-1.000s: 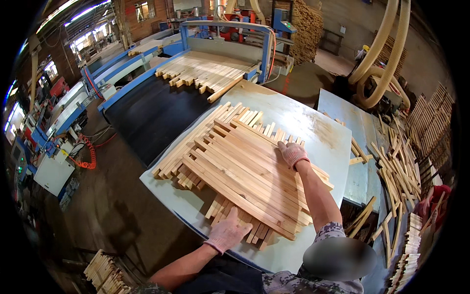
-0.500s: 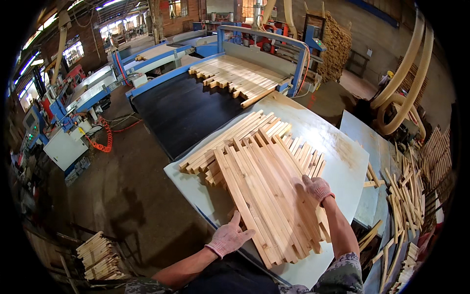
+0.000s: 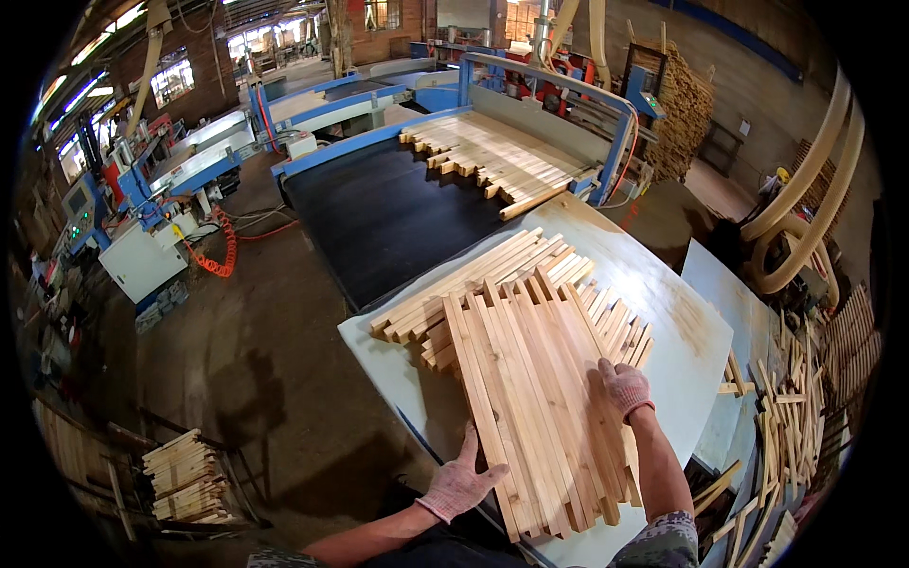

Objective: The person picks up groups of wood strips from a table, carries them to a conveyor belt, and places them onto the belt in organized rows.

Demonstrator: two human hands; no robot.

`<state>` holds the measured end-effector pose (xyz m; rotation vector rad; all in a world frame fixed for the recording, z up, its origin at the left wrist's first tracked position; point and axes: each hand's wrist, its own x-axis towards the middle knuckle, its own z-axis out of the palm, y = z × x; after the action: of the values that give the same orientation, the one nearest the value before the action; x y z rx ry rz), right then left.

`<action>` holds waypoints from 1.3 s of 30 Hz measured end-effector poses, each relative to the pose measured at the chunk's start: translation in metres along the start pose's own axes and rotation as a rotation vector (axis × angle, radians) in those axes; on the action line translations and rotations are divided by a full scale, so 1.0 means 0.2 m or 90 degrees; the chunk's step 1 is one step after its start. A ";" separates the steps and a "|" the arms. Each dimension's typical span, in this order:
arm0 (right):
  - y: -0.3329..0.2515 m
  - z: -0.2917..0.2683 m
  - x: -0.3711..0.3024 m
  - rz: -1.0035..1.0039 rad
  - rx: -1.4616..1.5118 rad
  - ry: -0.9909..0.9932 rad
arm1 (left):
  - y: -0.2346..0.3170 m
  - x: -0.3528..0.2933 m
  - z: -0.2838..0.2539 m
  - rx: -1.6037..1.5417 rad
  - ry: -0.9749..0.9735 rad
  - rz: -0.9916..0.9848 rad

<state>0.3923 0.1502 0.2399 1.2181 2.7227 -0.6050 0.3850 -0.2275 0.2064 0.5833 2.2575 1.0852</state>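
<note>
Fingers first: our left hand (image 3: 464, 485), in a pinkish knit glove, gripped the near left edge of the slats (image 3: 535, 407), thumb across the top, one finger stretched up along the side, the rest out of sight. And over on the far side, our right hand (image 3: 625, 388), gloved the same way, had them clasped by the right edge, fingertips hidden beyond it! So there they were, between our two hands, packed side by side, ends ragged, one end pointing back at us.

Under their far end lay the lower slats (image 3: 459, 293), set at other angles on the pale table (image 3: 682, 327); whether the two layers touched, we could not tell. Straight past the table's far left side came the black belt (image 3: 374, 222), with a row of boards (image 3: 497, 156) lying across it by the blue frame (image 3: 618, 156).

Out to our right, a side table (image 3: 724, 289) and a tangle of loose sticks (image 3: 791, 417), with thick hoses (image 3: 810, 237) curling down beyond. Low on our left, a stack (image 3: 187, 478) of wood; above that, a white box (image 3: 142, 263) and an orange coil (image 3: 225, 254).
</note>
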 end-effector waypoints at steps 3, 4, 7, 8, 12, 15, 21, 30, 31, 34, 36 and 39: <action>-0.01 0.00 -0.02 0.000 -0.001 0.010 | -0.01 0.01 0.03 -0.037 0.024 0.012; -0.01 0.00 -0.03 -0.003 0.000 0.018 | 0.00 0.01 0.02 -0.047 0.006 -0.007; -0.02 0.00 -0.05 -0.002 -0.022 0.037 | 0.02 0.00 0.03 -0.057 -0.001 -0.022; -0.03 0.00 -0.05 -0.008 -0.018 0.034 | 0.02 0.01 0.03 -0.055 0.006 -0.022; -0.05 0.00 -0.07 -0.024 -0.010 0.043 | -0.02 0.02 0.08 -0.099 0.053 0.014; -0.04 0.01 -0.08 -0.005 -0.004 0.048 | 0.01 0.01 0.08 -0.164 0.051 0.014; -0.02 0.03 -0.08 -0.005 -0.001 0.068 | 0.04 0.01 0.07 -0.199 0.060 0.034; -0.04 0.03 -0.08 -0.004 0.018 0.058 | 0.05 0.01 0.09 -0.367 0.065 0.127; -0.04 0.02 -0.08 0.001 0.021 0.050 | 0.05 0.02 0.09 -0.362 0.064 0.125; -0.07 0.00 -0.10 0.012 0.022 0.022 | 0.00 0.04 0.12 -0.343 0.082 0.159; -0.08 -0.01 -0.11 0.013 0.028 0.031 | -0.03 0.05 0.13 -0.373 0.064 0.148; -0.08 0.00 -0.11 0.013 0.027 0.051 | -0.02 0.04 0.14 -0.382 0.074 0.141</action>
<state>0.3960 0.1249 0.2508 1.3062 2.7722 -0.6267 0.3968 -0.2095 0.1863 0.5260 1.8388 1.8495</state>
